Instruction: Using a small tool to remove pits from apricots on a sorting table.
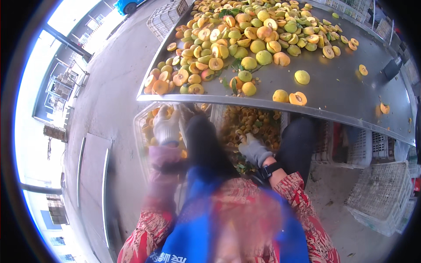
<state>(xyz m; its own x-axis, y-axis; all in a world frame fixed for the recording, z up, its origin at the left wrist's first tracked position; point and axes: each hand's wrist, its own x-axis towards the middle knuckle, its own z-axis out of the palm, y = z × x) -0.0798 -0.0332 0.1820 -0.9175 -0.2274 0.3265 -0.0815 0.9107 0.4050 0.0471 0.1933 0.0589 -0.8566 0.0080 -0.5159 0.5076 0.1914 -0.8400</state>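
My left hand [166, 126], in a white knit glove, is over a pale plastic crate [141, 131] holding yellow peach halves [181, 143]. Its fingertips are hidden beside the table's front edge, so what they hold does not show. Between my knees, my right hand [255, 150], in a grey glove with a dark watch at the wrist, reaches over a second crate [284, 124]. That crate contains brownish peach pits [250, 119] and green leaves. The right fingers are bent together; anything between them is too small to make out.
A metal-topped table [333, 94] with a raised rim spans the front, bearing a heap of whole and halved yellow peaches [245, 37]. A dark object [391, 68] stands at its right. Empty plastic crates [380, 193] are stacked at lower right; another crate [164, 19] stands beyond the table's left.
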